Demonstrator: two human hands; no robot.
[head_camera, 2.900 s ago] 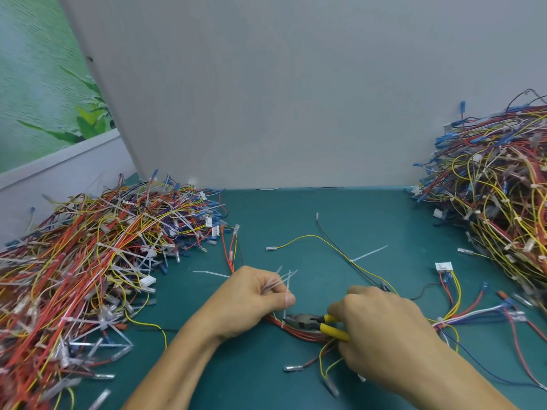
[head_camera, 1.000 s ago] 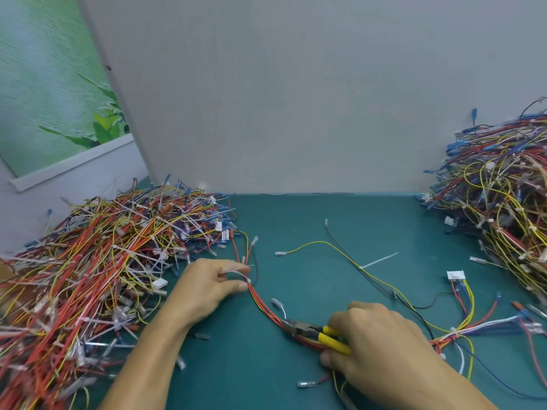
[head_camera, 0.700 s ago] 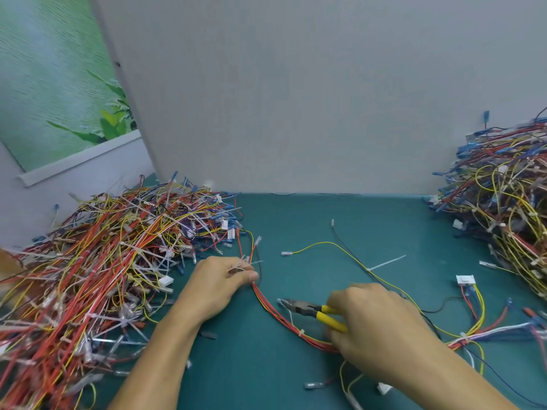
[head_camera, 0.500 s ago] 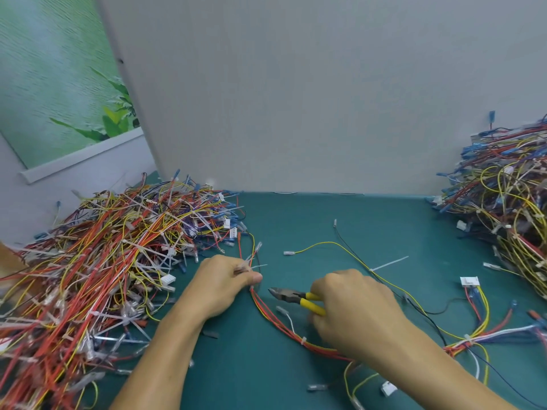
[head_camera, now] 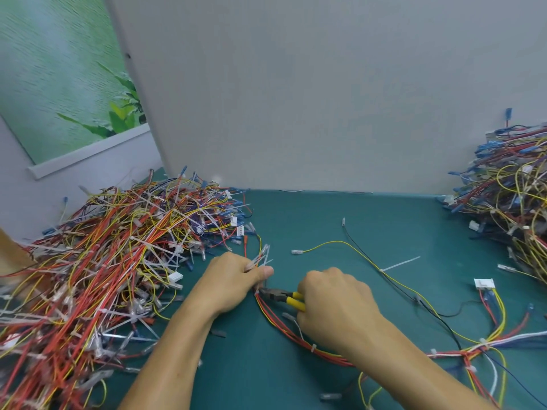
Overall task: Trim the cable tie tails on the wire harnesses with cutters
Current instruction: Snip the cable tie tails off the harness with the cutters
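Note:
A wire harness (head_camera: 299, 335) of red, yellow and orange wires lies across the green table in front of me. My left hand (head_camera: 233, 281) pinches the harness's left end, and white cable tie tails stick up past its fingers. My right hand (head_camera: 334, 309) grips the yellow-handled cutters (head_camera: 284, 295). The cutters' dark jaws point left and touch the bundle right under my left thumb. A white cable tie (head_camera: 313, 347) wraps the harness further along.
A big heap of harnesses (head_camera: 97, 267) with long white tie tails fills the left side. Another heap (head_camera: 509, 199) stands at the right. A grey partition wall (head_camera: 296, 99) closes the back. A loose yellow and black wire (head_camera: 370, 258) and a white connector (head_camera: 484, 283) lie to the right.
My right hand has carried the cutters leftward along the harness until the jaws reach the bundle at my left hand. My left hand holds its place at the harness end.

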